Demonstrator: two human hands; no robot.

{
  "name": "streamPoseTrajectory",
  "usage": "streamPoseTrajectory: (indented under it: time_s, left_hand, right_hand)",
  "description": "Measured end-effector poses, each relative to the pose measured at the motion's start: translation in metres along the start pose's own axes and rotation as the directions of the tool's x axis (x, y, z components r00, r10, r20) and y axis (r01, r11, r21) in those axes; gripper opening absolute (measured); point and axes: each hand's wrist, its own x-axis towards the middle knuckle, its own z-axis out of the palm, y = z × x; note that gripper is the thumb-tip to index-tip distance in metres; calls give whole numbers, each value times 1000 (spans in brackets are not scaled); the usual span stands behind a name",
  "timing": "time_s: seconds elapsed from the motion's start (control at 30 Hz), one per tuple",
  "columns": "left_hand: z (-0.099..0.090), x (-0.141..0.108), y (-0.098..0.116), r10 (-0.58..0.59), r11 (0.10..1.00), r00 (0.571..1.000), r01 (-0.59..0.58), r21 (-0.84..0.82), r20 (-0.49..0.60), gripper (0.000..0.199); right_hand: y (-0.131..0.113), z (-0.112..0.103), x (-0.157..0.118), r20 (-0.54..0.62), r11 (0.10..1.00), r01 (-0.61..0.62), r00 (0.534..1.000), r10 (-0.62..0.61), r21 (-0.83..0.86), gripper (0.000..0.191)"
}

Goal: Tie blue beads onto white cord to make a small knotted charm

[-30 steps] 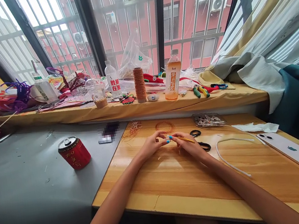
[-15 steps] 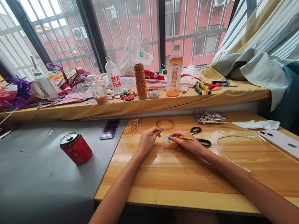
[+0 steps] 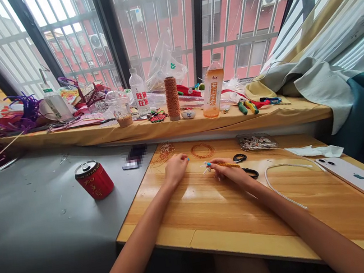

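Observation:
My right hand (image 3: pixel 230 172) pinches a slim gold-coloured stick-like tool (image 3: pixel 227 165). At its fingertips is a small piece with white or silvery loops and ends (image 3: pixel 207 168), too small to make out clearly. Black-handled scissors (image 3: pixel 240 158) lie beside this hand, their blades hidden. My left hand (image 3: pixel 176 169) rests on the wooden table to the left, fingers curled together. Whatever they hold, if anything, is hidden. Just behind it lies a loose bundle of thin copper-coloured wires (image 3: pixel 165 151). A coil of copper-coloured wire (image 3: pixel 203 150) sits between and beyond my hands.
A clear tray of small pieces (image 3: pixel 257 141) stands at the table's back. Right of my forearm lie a bent white cord (image 3: pixel 281 194), a tissue (image 3: pixel 321 151) and a white phone (image 3: pixel 362 180). A red can (image 3: pixel 95 181) stands left. Bottles and a thread spool (image 3: pixel 172 99) line the ledge.
My left hand has drawn back to the left, away from the small piece. My right hand has shifted slightly right with the tool, and more of the small piece shows.

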Motion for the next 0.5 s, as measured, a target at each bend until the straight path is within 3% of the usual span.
streamPoseTrajectory:
  time_s: [0.1,0.23,0.33,0.5]
  left_hand:
    - [1,-7,10,222,975,973,-223,3,65,27]
    - [1,-19,22,434,897,872,-441,-21,225,31]
    - [3,-24,25,449,883,858,-469,25,249,27]
    - [4,-22,24,413,901,894,-429,66,176,24]
  right_hand:
    - [-3,-1,-1,-63,999,-12,998,15,40,30]
    - [-3,-2,-1,-110,993,-58,992,69,102,28]
    - [-2,0,-1,-97,989,-57,993,70,136,26]
    - [-3,2,-1,-113,989,-69,990,83,128,32]
